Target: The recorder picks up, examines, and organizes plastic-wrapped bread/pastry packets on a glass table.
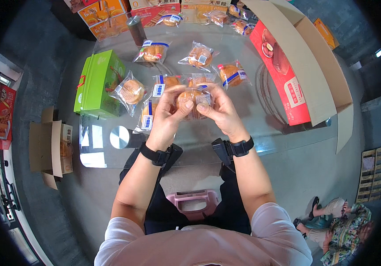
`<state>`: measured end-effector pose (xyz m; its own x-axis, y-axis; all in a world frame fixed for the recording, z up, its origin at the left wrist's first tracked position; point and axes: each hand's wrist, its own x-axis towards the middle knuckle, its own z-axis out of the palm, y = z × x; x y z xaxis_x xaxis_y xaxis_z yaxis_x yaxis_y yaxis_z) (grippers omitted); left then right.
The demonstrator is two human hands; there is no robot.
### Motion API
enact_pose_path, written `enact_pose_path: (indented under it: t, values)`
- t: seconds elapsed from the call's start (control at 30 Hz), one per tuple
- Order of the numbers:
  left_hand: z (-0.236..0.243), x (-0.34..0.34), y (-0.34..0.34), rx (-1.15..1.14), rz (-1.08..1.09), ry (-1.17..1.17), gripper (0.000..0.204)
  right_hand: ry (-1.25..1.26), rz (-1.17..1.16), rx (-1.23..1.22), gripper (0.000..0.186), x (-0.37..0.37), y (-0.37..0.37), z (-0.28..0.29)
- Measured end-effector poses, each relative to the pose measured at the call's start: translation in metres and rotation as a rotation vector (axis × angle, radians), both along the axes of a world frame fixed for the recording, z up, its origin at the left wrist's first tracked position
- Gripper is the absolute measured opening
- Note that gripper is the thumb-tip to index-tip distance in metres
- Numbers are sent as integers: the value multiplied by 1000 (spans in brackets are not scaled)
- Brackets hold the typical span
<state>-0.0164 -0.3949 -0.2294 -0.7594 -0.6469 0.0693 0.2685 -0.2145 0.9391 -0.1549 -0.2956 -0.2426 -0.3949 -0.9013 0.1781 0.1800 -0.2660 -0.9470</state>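
At the centre my left hand (170,111) and my right hand (219,111) hold a round wrapped bun (192,96) between them, fingers closed round its clear bag and both thumbs pressed on its face. Around them on the glass table (95,150) lie more wrapped pastries: a pale one (130,91) to the left, one with a blue band (230,74) to the right, a top pair (152,51) (198,56), and several close behind and beside my hands, partly hidden by them.
A green box (95,84) stands at the table's left, a large open red carton (283,71) at its right. Orange boxes (99,13) line the back with more pastries. An open carton (42,146) is on the floor left; a seated person (345,230) is at lower right.
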Motion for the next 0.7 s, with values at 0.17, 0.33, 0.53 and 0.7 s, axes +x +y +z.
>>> enact_pose_path:
  t: [0.17, 0.33, 0.53, 0.7]
  values:
    - [2, 2, -11, 224, 17, 75, 21, 28, -37, 65, 45, 1, 0, 1]
    - [-6, 6, -18, 234, 64, -1, 15, 42, 41, 163, 37, -2, -3, 1]
    - [-4, 10, -15, 153, 112, -94, 17, -28, -182, 13, 21, 7, -14, 4]
    - [3, 15, -10, 26, 113, -211, 18, 46, -183, 85, 11, 1, -6, -2]
